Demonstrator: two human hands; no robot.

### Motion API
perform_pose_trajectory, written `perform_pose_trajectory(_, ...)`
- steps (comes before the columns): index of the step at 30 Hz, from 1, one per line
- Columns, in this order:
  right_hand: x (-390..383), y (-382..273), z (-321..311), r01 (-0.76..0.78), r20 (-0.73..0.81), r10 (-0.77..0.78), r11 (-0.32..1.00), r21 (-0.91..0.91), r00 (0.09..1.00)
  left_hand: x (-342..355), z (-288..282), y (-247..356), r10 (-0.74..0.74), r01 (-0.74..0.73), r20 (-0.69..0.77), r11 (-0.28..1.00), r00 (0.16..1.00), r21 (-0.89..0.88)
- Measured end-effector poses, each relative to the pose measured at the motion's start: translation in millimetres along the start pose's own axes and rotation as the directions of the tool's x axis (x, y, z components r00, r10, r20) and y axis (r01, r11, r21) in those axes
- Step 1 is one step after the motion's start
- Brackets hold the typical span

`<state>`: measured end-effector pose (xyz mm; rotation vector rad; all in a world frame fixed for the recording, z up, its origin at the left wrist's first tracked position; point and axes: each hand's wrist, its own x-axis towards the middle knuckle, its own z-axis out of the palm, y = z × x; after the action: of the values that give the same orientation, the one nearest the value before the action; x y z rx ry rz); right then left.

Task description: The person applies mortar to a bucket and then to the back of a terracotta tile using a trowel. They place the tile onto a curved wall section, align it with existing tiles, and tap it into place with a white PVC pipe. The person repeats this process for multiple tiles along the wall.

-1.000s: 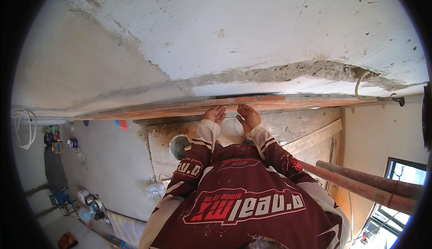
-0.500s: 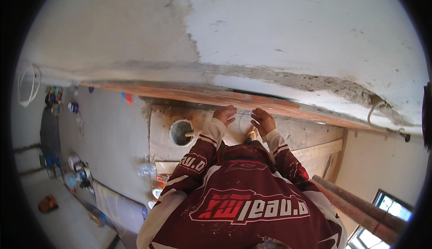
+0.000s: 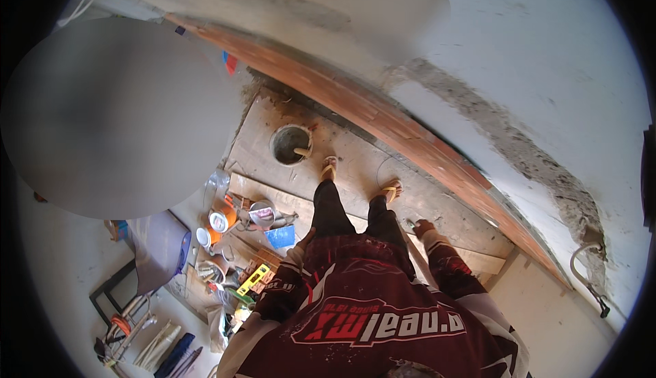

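Observation:
My right hand hangs beside my right thigh, over the boards. Its fingers look loosely apart, and I make out nothing held in them. A small pale spot lies by the fingertips. My left hand is against my left thigh, mostly hidden by sleeve and clothing, so its fingers cannot be read. Ahead of my sandalled feet runs a reddish brick ledge along the foot of the wall. A round bucket with grey contents and a pale handle in it stands on the boards, left of my feet.
Orange-and-white tubs, a grey bucket, a blue flat piece and a yellow level crowd the lower left. A cable sticks from the rough wall channel. Grey blur hides the upper left.
Both hands have dropped from near the brick ledge to beside my thighs. My view has turned and tilted down, bringing my feet and the tubs and tools at left into sight.

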<state>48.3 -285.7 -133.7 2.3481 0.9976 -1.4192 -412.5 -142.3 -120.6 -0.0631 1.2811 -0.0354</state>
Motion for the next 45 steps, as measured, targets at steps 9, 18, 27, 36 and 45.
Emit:
perform_pose_trajectory(9,-9.9,-88.6,-50.1,-0.073,-0.280,0.258,0.842,0.534,0.925,7.8,-79.9,86.6,0.279,-0.093,-0.180,0.742,0.943,0.664)
perform_pose_trajectory(18,-98.2,-221.4,211.8,-0.148,-0.191,0.291,0.829,0.539,0.937,-93.9,-145.8,262.5,-0.029,0.233,-0.290,0.673,0.957,0.702)
perform_pose_trajectory(27,-176.6,-313.9,296.6,-0.387,0.107,0.637,0.318,0.866,0.763,-67.4,-111.8,381.8,0.230,0.271,-0.303,0.161,0.925,0.949)
perform_pose_trajectory(36,-131.3,-297.4,356.8,-0.182,0.043,0.736,0.110,0.977,0.675,-11.8,-32.9,354.6,0.165,0.185,-0.157,-0.172,0.974,0.968)
perform_pose_trajectory(45,24.4,-146.6,489.1,-0.190,0.109,0.660,0.052,0.980,0.743,42.3,-44.8,234.7,0.310,0.113,0.118,-0.634,0.943,0.765)
